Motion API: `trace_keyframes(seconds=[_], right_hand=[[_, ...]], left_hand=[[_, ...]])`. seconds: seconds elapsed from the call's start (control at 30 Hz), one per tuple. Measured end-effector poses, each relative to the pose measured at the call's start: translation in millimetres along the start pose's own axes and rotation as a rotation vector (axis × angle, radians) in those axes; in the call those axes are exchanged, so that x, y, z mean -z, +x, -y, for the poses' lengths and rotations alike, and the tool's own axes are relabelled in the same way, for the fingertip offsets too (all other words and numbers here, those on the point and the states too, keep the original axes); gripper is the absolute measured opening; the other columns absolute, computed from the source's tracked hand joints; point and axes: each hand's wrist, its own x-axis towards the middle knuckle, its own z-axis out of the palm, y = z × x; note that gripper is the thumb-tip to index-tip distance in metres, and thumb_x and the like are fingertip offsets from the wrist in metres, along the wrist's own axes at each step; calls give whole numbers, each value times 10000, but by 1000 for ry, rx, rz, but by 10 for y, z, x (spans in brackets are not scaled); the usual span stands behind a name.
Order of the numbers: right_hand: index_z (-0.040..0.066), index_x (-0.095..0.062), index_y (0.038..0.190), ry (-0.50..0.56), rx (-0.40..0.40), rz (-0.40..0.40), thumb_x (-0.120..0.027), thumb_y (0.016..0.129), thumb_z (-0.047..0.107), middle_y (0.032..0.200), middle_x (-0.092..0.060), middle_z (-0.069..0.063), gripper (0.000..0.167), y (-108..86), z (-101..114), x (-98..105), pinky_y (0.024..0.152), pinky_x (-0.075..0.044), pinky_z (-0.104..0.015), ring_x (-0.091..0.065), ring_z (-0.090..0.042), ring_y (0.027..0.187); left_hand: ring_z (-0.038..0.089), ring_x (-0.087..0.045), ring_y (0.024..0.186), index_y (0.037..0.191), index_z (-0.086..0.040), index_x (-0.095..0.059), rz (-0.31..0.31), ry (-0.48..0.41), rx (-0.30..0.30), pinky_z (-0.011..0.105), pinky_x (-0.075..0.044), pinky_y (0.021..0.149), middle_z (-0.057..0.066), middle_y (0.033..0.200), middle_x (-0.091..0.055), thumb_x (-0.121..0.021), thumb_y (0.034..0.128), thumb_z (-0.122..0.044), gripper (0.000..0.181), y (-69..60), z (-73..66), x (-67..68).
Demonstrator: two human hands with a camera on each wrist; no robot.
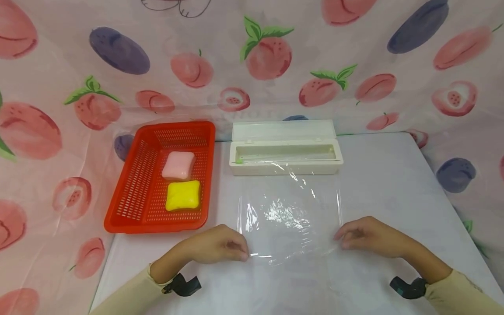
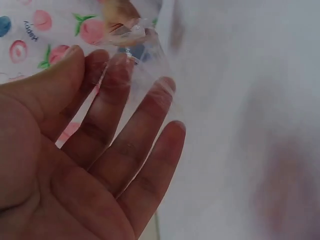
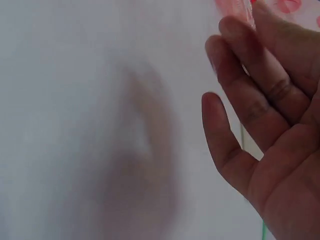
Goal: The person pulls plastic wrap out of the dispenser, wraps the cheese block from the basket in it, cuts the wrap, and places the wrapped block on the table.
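Observation:
A clear sheet of plastic film (image 1: 287, 214) stretches from the slot of a white box (image 1: 287, 168) toward the person. My left hand (image 1: 218, 245) pinches the sheet's near left corner; in the left wrist view the left hand (image 2: 100, 140) has thumb and index finger together on the film, the other fingers spread behind it. At the near right corner my right hand (image 1: 374, 236) pinches the film's edge, and in the right wrist view the right hand (image 3: 270, 110) has thumb and index finger meeting at the top, with a bit of shiny film beside them.
Left of the box stands a red plastic basket (image 1: 127, 225) holding a pink block (image 1: 179, 165) and a yellow block (image 1: 183, 195). The box's translucent lid (image 1: 283, 130) is raised at its back. A fruit-patterned cloth (image 1: 271, 100) hangs behind the white-covered table (image 1: 386, 175).

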Motion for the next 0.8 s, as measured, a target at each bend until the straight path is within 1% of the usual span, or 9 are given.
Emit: trace_keyframes(seconds=[0.1,0.17,0.27,0.37,0.47,0.6,0.63,0.73,0.8], right_hand=[[218,-758,1064,-45,57,3,-699,971,273,1003,-764,71,123,66,-72,-67,787,-566,-231,-675,-41,891],[233,-759,1012,-70,81,-3,-703,967,275,965,-759,83,84,104,-97,-110,774,-565,-230,-667,-36,871],[255,-763,961,-119,103,-24,-730,944,253,1006,-754,76,37,146,-115,-169,803,-566,-231,-672,-50,922],[306,-761,912,-184,92,-46,-762,913,231,1060,-733,87,74,171,-122,-218,856,-555,-224,-653,-50,993],[328,-756,864,-209,51,-50,-777,897,249,1017,-717,126,88,189,-120,-246,856,-548,-220,-635,-25,973],[310,-765,862,-183,32,-34,-776,897,267,923,-718,167,56,207,-128,-242,793,-557,-229,-640,1,885],[305,-769,873,-181,29,-31,-772,902,271,918,-722,170,44,206,-133,-236,786,-557,-228,-640,6,876],[290,-780,965,-180,7,-34,-733,941,301,951,-744,167,54,204,-154,-222,757,-549,-224,-642,16,873],[277,-771,1038,-187,-27,-44,-703,965,320,965,-750,172,108,206,-161,-222,748,-530,-214,-631,23,876]], left_hand=[[-26,-613,840,1007,-181,-768,8,47,-3,209,-557,840,-157,891,-718,-692,979,-329,168,29,114,-78],[-25,-598,825,992,-199,-768,1,89,-12,199,-552,826,-175,877,-705,-696,977,-320,141,51,181,-121],[-26,-582,810,978,-224,-769,-14,161,-13,179,-540,809,-168,872,-709,-708,970,-304,101,81,270,-186],[-34,-586,811,969,-224,-775,-28,245,-13,159,-530,813,-161,877,-715,-724,959,-282,78,108,345,-268],[-23,-588,852,961,-232,-784,-41,353,-18,157,-510,850,-180,869,-704,-731,954,-277,70,120,372,-341],[39,-576,930,934,-246,-797,-65,548,-78,193,-485,909,-181,853,-700,-735,950,-279,72,116,363,-382],[48,-573,945,932,-245,-800,-67,579,-89,194,-483,915,-178,855,-703,-737,948,-283,76,111,360,-384],[47,-562,937,927,-242,-810,-60,605,-97,178,-475,883,-178,852,-712,-733,951,-310,106,96,356,-381],[27,-550,909,931,-235,-817,-55,562,-70,163,-470,845,-190,840,-711,-714,963,-336,148,88,346,-375]])
